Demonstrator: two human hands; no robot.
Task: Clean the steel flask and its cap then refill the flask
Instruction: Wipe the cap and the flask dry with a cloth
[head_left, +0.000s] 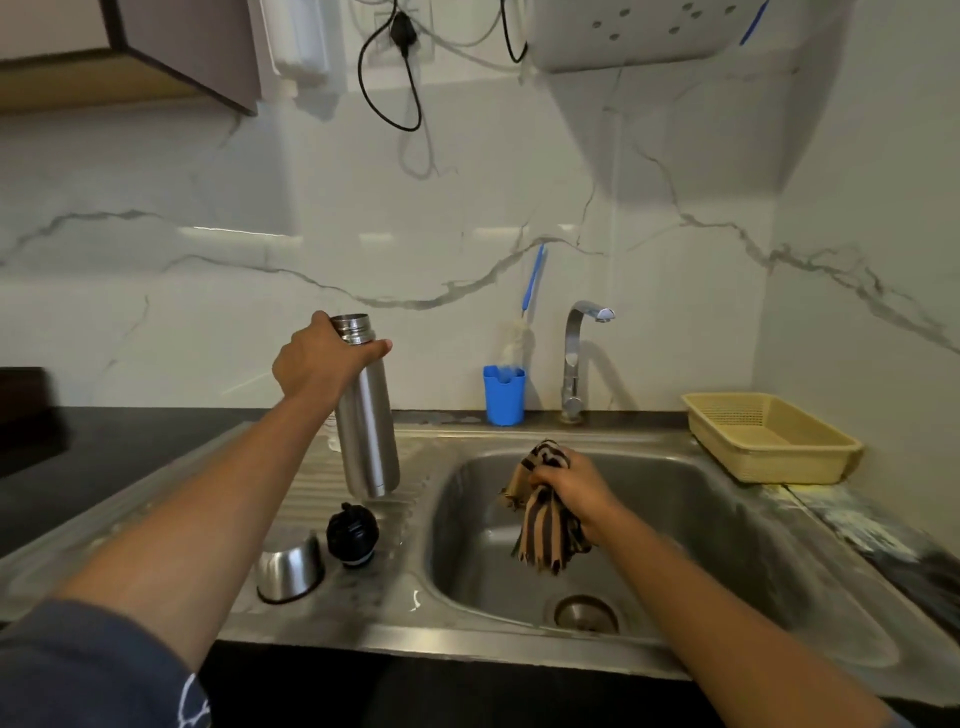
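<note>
Two hands work at the steel sink (467, 642). The left hand (322, 358) curls round the neck of the uncapped steel flask (366, 421), nearly upright over the ribbed drainboard (410, 519), at nine o'clock from the basin (701, 519). The black cap (352, 535) lies at the flask's six o'clock, a steel cup lid (288, 569) at seven. The right hand (566, 491) clutches a striped cloth (545, 527) above the basin. A tap (574, 353) stands at the basin's twelve o'clock.

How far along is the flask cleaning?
Done: the flask is open; its black stopper and steel cup sit on the drainboard. In hand: the left hand grips the flask's neck, and the right hand holds a striped cloth over the sink. Left: no water runs from the tap; refilling and recapping remain.
</note>
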